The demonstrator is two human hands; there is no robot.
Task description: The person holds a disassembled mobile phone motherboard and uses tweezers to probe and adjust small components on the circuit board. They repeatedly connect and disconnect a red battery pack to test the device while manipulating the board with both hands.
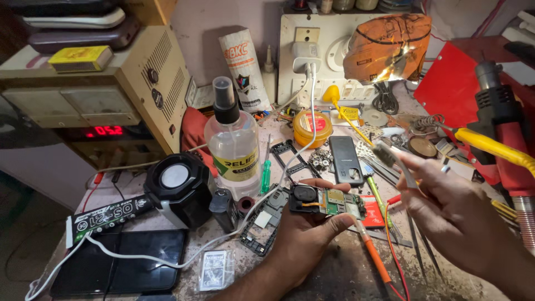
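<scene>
Nearby, spray bottle (233, 146) stands beside left hand (304, 234) holding circuit board (327, 202).

The circuit board (334, 202) is green with a black module, gold patches and an orange strip, and beside it lies a red packet (372, 216) and an orange-handled tool (372, 258). The spray bottle (232, 146) is clear with a black nozzle and a yellow-and-black label; the screwdriver (266, 174) is green. The round tin (312, 128) is orange-yellow, the speaker (179, 189) black with a pale grey face, the soldering iron (490, 146) yellow.
</scene>
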